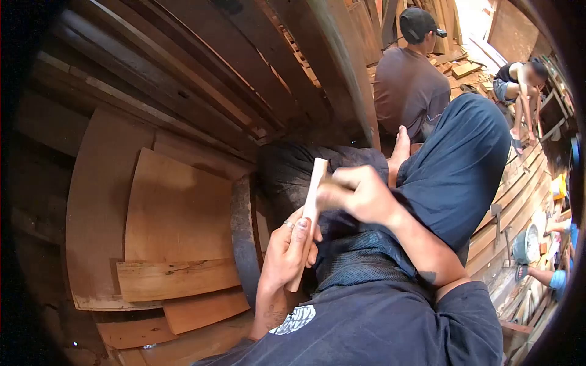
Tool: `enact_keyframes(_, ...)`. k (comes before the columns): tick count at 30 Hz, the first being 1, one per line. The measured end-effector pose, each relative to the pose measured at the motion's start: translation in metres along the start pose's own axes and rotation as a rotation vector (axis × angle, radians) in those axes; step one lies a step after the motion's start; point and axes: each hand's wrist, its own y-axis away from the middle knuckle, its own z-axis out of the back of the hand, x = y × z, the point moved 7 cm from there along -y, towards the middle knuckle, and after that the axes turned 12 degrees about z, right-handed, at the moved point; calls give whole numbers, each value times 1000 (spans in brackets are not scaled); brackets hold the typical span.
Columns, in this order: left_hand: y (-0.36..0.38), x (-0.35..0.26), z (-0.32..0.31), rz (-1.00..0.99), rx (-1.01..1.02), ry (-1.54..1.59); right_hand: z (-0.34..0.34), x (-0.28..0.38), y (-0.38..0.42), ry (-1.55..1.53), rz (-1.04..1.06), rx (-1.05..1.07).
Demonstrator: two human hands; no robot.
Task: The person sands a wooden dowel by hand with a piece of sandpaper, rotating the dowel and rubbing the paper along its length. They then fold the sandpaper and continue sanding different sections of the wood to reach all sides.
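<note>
My left hand (285, 253) is closed around a pale, smooth wooden stick (314, 194), which slants upward across my lap. The thumb lies along its side, and its lower end shows below the palm. Motion blurs my right hand (366, 196), whose fingers are curled against the upper part of the stick. A small brownish piece (330, 192), which looks like folded sandpaper, is pinched in them; blur hides its exact kind.
Wooden boards (183, 210) lean at my left, and dark planks (201, 67) run above them. A person in a cap (409, 85) sits ahead; another person (519, 85) bends farther right. A metal bucket (526, 244) and a hammer (496, 216) are on the right.
</note>
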Motion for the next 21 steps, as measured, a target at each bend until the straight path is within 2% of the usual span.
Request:
enact_keyframes(1,-1,0,-2,11,3,6,13,1,-4,-89,97,-252)
enact_keyframes(3,-1,-4,-4,8,24,-26,25,-5,-4,-47,69,-297)
enact_keyframes(6,-3,3,0,14,-5,13,-17,4,6,-148,94,73)
enact_keyframes(7,-2,1,3,10,-40,-18,-26,5,9,-43,33,246)
enact_keyframes(9,-2,1,5,4,-48,-35,-26,1,5,-154,86,152)
enact_keyframes(10,-1,2,3,24,-29,-34,-11,-3,0,-106,62,-6)
enact_keyframes(11,-1,2,-1,41,-6,-33,3,-7,-3,-217,33,-209)
enact_keyframes(13,-2,3,-3,57,14,-34,21,-8,-3,-47,14,-217)
enact_keyframes(14,-2,4,-3,57,7,-34,8,-14,1,-129,-9,-182)
enact_keyframes(17,-3,4,1,47,-17,-35,-27,-12,10,-127,14,205)
enact_keyframes(18,-3,4,2,39,-24,-43,-21,5,6,-155,2,193)
enact_keyframes(21,-1,4,-2,32,19,-58,18,-3,-8,-177,0,-168)
